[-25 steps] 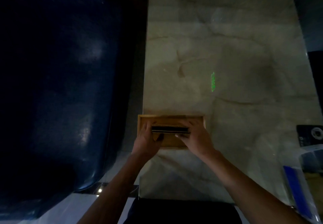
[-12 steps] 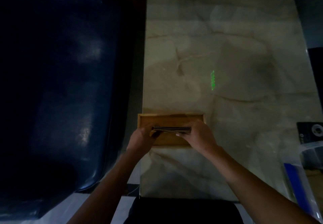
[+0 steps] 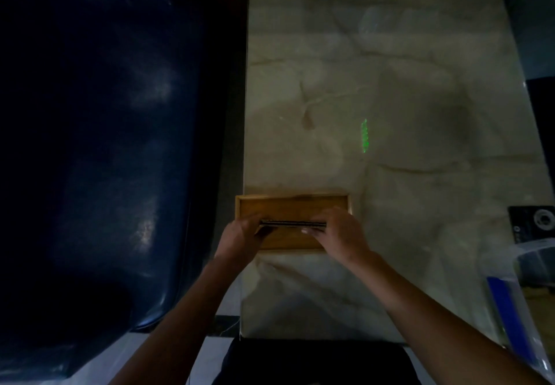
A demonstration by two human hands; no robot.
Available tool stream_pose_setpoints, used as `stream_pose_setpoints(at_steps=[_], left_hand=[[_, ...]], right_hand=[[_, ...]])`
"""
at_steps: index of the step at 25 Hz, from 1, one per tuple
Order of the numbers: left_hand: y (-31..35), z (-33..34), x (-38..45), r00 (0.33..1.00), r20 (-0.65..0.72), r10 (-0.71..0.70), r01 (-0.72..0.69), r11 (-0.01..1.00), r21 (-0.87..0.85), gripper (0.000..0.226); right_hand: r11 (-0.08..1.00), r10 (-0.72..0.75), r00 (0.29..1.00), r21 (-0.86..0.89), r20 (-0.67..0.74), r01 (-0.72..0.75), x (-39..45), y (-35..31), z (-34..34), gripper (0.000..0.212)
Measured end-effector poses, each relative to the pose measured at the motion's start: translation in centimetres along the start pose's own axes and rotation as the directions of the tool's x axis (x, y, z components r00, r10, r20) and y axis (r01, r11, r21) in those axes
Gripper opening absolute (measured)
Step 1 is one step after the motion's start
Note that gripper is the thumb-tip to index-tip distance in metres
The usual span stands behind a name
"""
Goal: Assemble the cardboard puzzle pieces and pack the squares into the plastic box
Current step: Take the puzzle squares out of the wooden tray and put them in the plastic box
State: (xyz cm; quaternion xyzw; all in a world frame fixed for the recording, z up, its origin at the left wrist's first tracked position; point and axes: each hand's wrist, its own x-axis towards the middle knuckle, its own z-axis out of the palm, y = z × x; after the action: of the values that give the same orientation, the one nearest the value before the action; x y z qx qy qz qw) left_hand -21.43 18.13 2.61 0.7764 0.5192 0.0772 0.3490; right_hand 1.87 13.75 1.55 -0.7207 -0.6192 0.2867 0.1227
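A thin dark stack of cardboard squares (image 3: 292,225) is held edge-on between both hands, just above a shallow brown tray (image 3: 292,204) at the near left of the marble table. My left hand (image 3: 238,239) grips the stack's left end. My right hand (image 3: 341,234) grips its right end. The faces of the squares are hidden in this dim light. A clear plastic box (image 3: 537,264) with a blue strip shows at the right edge.
A dark blue padded seat (image 3: 99,159) fills the left side, close to the table's left edge. A black card with a round mark (image 3: 533,224) lies at the table's right edge. A green light streak (image 3: 364,135) sits mid-table.
The stack has tilted flatter, so it now shows as a thinner line. Both hands shifted slightly over the tray and kept their grip.
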Motion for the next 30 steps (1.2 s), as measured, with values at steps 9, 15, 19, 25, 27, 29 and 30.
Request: stream_pose_setpoints(at_steps=[9,15,19,25,27,29,30], left_hand=[[1.7,-2.8,0.0,0.912,0.393,-0.116,0.354,0.707,-0.613,0.019],[2.2,-2.8,-1.2,0.838,0.511,-0.188,0.529,0.505,-0.682,0.035],[3.1,-2.5,-1.9,0.804,0.517,-0.294,0.593,0.328,-0.735,0.062],[4.5,-1.0,-3.4,0.744,0.563,-0.360,0.642,0.151,-0.752,0.059],[4.6,-0.8,-3.5,0.746,0.556,-0.368,0.633,0.131,-0.763,0.052],[4.6,-0.6,-3.6,0.743,0.557,-0.371,0.633,0.119,-0.765,0.050],[4.7,-0.5,-3.6,0.744,0.555,-0.372,0.633,0.124,-0.764,0.050]], right_hand=[[0.748,0.134,0.772,0.448,0.621,-0.490,0.7,0.4,-3.8,0.064],[0.321,0.144,0.723,0.659,0.675,-0.680,-1.6,0.9,-3.6,0.077],[0.193,0.132,0.738,0.713,0.662,-0.674,-3.0,0.4,-3.5,0.060],[0.180,0.176,0.773,0.752,0.610,-0.635,-4.4,0.0,-3.6,0.060],[0.175,0.198,0.783,0.765,0.590,-0.620,-4.8,-0.2,-3.5,0.069],[0.168,0.217,0.792,0.777,0.571,-0.606,-5.3,-0.3,-3.5,0.078],[0.178,0.221,0.796,0.779,0.564,-0.601,-5.6,-0.4,-3.5,0.078]])
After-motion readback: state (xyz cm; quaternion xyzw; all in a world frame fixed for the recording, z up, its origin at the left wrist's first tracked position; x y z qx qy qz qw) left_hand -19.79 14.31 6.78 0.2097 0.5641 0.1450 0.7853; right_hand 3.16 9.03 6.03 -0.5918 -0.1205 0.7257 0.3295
